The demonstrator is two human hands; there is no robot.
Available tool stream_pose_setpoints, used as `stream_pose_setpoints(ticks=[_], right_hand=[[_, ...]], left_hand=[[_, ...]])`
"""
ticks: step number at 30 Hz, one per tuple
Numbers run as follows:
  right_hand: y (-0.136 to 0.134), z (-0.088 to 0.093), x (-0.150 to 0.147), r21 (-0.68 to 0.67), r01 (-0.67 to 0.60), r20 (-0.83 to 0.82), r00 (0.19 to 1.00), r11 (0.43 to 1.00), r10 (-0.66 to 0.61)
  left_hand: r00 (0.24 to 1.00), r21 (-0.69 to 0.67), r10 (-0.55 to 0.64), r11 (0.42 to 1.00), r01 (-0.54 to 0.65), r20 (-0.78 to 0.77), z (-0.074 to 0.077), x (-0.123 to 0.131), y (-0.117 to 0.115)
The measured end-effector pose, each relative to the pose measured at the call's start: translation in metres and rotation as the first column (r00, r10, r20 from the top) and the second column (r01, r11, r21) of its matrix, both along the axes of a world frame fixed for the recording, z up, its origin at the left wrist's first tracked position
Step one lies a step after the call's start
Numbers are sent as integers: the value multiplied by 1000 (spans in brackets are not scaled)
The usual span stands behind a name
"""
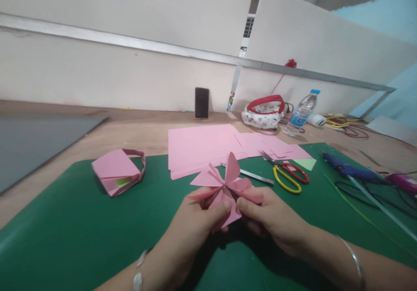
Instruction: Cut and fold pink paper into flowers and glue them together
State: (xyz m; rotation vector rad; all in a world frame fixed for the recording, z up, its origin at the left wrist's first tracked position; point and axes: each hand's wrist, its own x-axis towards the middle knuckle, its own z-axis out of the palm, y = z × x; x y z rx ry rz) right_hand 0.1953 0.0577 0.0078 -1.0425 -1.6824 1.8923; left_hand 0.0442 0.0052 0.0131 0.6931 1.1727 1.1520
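Observation:
Between both hands is a pink paper flower (232, 169) with several pointed, folded petals spreading from its centre. My left hand (203, 215) grips it from the left, the thumb pressed on a lower petal. On the other side my right hand (267, 215) pinches a petal between thumb and fingers. The fingers beneath the flower are partly hidden. Just behind it lies a slim metal tool (257, 176), its far end covered by the flower. Scissors (286, 178) with one yellow and one red handle rest open to the right. All this is over a green mat (137, 234).
Pink paper sheets (202, 145) lie behind the flower. A folded pink paper piece (117, 169) with a strip loop is at left. Farther back stand a phone (201, 103), a pouch (263, 113) and a water bottle (301, 114). At right lies a blue glue gun (353, 169) among cords.

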Motion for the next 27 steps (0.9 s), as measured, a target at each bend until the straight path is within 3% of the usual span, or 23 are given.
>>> stream_pose_setpoints(ticks=[11,16,21,27], right_hand=[[1,6,1,-10,13,-30,999,1000,-13],[3,5,4,-132,-16,-34,999,991,12],[1,4,2,-286,-41,-131,991,957,3],[-5,6,1,-23,-37,-89,995,999,35]], left_hand=[[999,25,-37,999,37,-23,-11,-10,9],[988,15,141,990,-140,-68,-3,-10,8],[973,63,222,974,-217,-72,0,-11,5],[961,86,242,969,-232,-135,-6,-12,10]])
